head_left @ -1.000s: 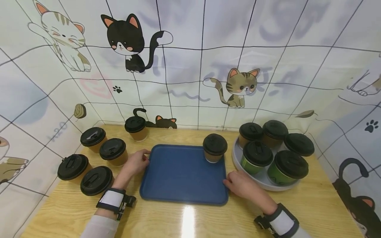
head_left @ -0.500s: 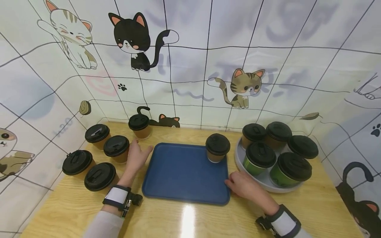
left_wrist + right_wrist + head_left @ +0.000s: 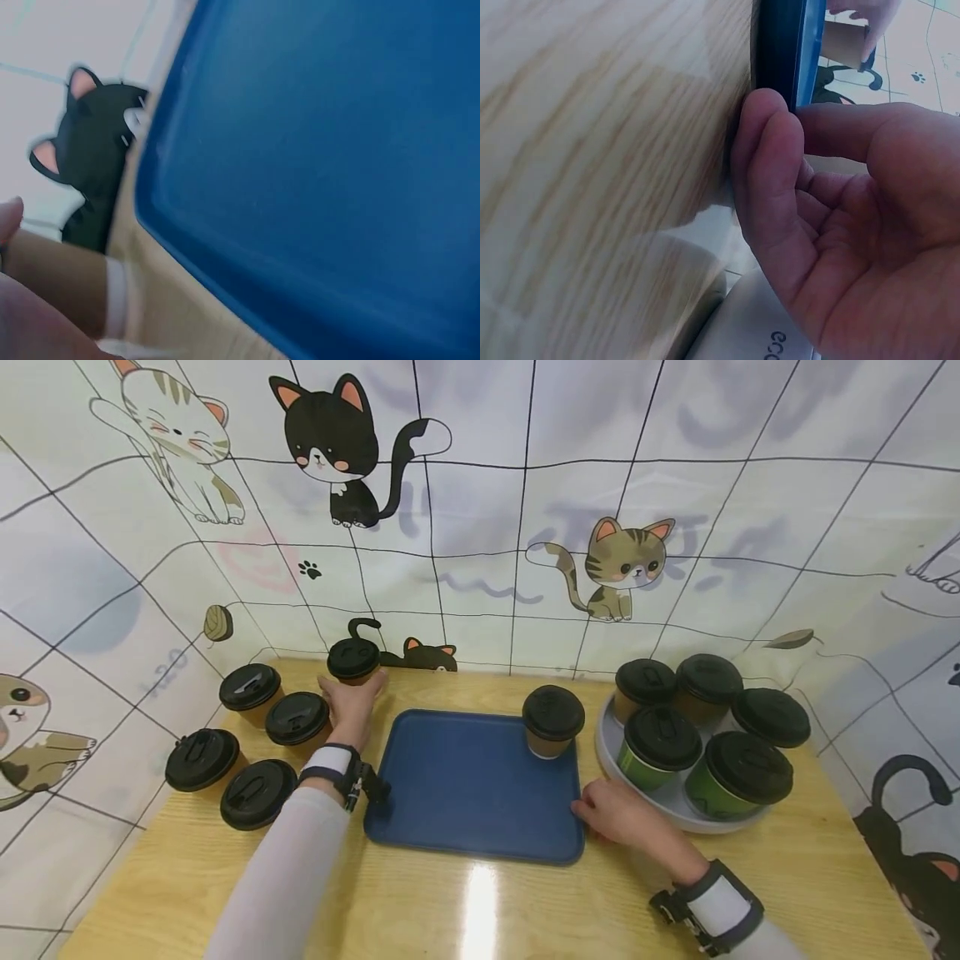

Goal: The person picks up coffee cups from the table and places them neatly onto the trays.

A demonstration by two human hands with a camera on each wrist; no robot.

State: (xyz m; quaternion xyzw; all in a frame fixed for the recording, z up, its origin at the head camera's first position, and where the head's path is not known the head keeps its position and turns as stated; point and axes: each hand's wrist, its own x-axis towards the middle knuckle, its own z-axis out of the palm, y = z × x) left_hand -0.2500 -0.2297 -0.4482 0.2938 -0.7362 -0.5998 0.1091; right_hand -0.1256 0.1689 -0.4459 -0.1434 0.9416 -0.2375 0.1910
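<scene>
The left hand point(image 3: 349, 708) holds a brown cup point(image 3: 355, 660) near the desk's point(image 3: 412, 910) back edge, fingers round it below the black lid point(image 3: 352, 653), just beyond the far left corner of the blue tray point(image 3: 472, 789). The right hand point(image 3: 618, 814) pinches the tray's right rim between thumb and fingers. Another cup point(image 3: 552, 720) stands in the tray's far right corner, four more cups point(image 3: 297, 718) stand to the left, and a round dish point(image 3: 716, 827) with five lidded cups point(image 3: 738, 768) sits to the right.
</scene>
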